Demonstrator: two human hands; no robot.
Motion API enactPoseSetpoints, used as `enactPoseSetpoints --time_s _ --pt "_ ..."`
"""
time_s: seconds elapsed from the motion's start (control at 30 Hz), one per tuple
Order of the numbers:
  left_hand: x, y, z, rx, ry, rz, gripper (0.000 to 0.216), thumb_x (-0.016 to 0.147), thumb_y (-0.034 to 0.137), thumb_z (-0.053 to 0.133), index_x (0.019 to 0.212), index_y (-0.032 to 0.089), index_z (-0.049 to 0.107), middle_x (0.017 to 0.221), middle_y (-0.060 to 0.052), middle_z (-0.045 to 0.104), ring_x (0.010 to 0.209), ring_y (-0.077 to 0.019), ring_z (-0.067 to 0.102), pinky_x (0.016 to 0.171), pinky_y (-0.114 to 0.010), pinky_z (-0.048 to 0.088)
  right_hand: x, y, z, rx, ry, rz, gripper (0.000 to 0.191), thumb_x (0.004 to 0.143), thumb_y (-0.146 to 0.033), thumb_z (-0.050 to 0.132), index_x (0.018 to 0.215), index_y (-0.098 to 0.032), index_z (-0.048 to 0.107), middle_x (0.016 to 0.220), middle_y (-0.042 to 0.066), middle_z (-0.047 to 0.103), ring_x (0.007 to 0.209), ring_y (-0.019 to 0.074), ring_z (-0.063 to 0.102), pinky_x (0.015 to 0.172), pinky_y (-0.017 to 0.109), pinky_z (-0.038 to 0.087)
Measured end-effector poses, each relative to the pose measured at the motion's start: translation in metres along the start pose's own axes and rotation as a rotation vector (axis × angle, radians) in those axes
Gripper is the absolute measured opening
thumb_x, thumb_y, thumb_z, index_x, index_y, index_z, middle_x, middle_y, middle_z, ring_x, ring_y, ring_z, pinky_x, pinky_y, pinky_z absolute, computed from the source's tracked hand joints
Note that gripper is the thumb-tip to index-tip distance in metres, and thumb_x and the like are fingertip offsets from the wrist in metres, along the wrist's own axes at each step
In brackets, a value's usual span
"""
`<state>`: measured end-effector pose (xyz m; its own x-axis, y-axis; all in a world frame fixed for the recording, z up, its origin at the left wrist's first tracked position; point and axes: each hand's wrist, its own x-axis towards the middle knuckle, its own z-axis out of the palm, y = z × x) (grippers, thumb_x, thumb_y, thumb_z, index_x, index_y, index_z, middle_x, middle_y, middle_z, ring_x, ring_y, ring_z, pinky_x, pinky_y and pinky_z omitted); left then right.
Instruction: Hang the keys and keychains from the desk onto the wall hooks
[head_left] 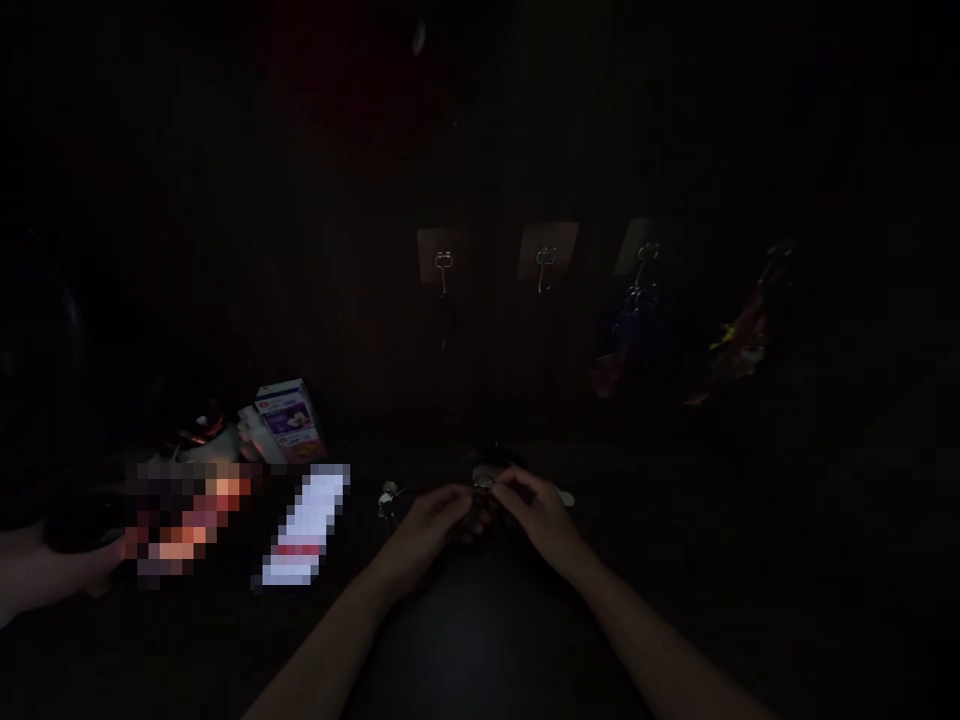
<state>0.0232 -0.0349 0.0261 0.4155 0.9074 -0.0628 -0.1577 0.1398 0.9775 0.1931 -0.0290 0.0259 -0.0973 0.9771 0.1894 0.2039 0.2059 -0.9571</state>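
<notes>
In the dim light, my left hand (433, 522) and my right hand (541, 515) meet at the fingertips. Both are closed in a pinch around a small, shiny, rounded metal piece (482, 481), perhaps a ring; its exact kind is too dark to make out. Just left of my left hand lies a small bunch of metal pieces (388, 499) that looks like keys. A pale, rounded end (567, 498) of something shows beyond my right hand, the rest of it hidden.
Adhesive hooks (546, 258) line the dark upright surface ahead; blurred key bunches (636, 310) hang at the right. A printed box (289, 420) stands at the left behind a lit, pixelated screen (307, 525). Another person's arm (56, 570) reaches in at far left.
</notes>
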Motion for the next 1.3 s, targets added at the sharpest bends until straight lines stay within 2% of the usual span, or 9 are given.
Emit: enactPoseSetpoints --time_s 0.13,0.27,0.43,0.57,0.77,0.97,1.1,1.3 --pt "-0.001 0.001 -0.002 -0.032 -0.032 -0.054 0.034 0.073 0.028 0.068 0.103 0.014 0.064 0.09 -0.007 0.068 0.079 -0.0143 0.061 0.074 -0.025 0.045 0.002 0.003 0.002 0.122 -0.02 0.076 0.023 0.075 -0.041 0.058 0.065 -0.02 0.055 0.054 -0.006 0.049 0.049 0.01 0.045 0.049 0.022 0.037" --pt "-0.002 0.002 -0.005 -0.143 -0.061 -0.118 0.035 0.075 0.032 0.067 0.103 0.012 0.064 0.094 -0.012 0.07 0.08 -0.0163 0.065 0.075 -0.028 0.047 0.004 0.004 0.002 0.171 0.008 0.097 0.025 0.072 -0.041 0.062 0.062 -0.019 0.057 0.053 -0.005 0.049 0.049 0.0096 0.045 0.048 0.022 0.036" --pt "-0.004 0.003 -0.008 -0.269 -0.091 -0.17 0.031 0.076 0.033 0.067 0.099 0.011 0.065 0.095 -0.013 0.071 0.081 -0.0179 0.067 0.075 -0.029 0.048 0.004 0.008 0.002 0.366 -0.082 0.162 0.025 0.072 -0.04 0.063 0.061 -0.018 0.056 0.05 -0.006 0.048 0.045 0.0084 0.043 0.045 0.021 0.033" --pt "-0.005 0.004 -0.009 -0.297 -0.108 -0.198 0.03 0.078 0.032 0.066 0.099 0.012 0.065 0.095 -0.012 0.071 0.081 -0.0176 0.068 0.074 -0.028 0.048 0.005 0.011 0.002 0.46 -0.102 0.165 0.024 0.071 -0.036 0.065 0.06 -0.017 0.056 0.051 -0.006 0.048 0.047 0.0079 0.042 0.046 0.021 0.032" --pt "-0.006 0.003 -0.009 -0.253 -0.166 -0.188 0.03 0.082 0.035 0.06 0.103 0.013 0.062 0.098 -0.013 0.07 0.08 -0.0169 0.068 0.072 -0.027 0.048 0.005 0.008 0.002 0.47 -0.113 0.157 0.022 0.071 -0.034 0.066 0.06 -0.016 0.059 0.052 -0.006 0.05 0.047 0.0074 0.042 0.047 0.021 0.033" --pt "-0.005 -0.001 -0.009 -0.224 -0.178 -0.203 0.031 0.081 0.038 0.06 0.098 0.012 0.061 0.092 -0.012 0.07 0.075 -0.0163 0.068 0.07 -0.027 0.047 0.003 0.006 0.001 0.455 -0.119 0.175 0.019 0.071 -0.033 0.066 0.064 -0.016 0.062 0.055 -0.003 0.055 0.051 0.0091 0.048 0.048 0.021 0.035" --pt "-0.005 0.002 -0.007 -0.201 -0.139 -0.194 0.028 0.079 0.033 0.064 0.095 0.011 0.061 0.09 -0.011 0.07 0.074 -0.0152 0.066 0.07 -0.027 0.047 0.003 0.005 0.0 0.429 -0.126 0.165 0.02 0.07 -0.033 0.065 0.061 -0.016 0.06 0.054 -0.003 0.055 0.052 0.0095 0.048 0.049 0.022 0.035" --pt "-0.005 0.005 -0.006 -0.151 -0.174 -0.175 0.027 0.074 0.024 0.067 0.098 0.012 0.062 0.088 -0.009 0.067 0.075 -0.015 0.064 0.073 -0.029 0.046 0.001 0.003 0.0 0.388 -0.149 0.153 0.022 0.071 -0.036 0.066 0.062 -0.017 0.059 0.055 -0.003 0.055 0.052 0.0098 0.048 0.051 0.023 0.036"
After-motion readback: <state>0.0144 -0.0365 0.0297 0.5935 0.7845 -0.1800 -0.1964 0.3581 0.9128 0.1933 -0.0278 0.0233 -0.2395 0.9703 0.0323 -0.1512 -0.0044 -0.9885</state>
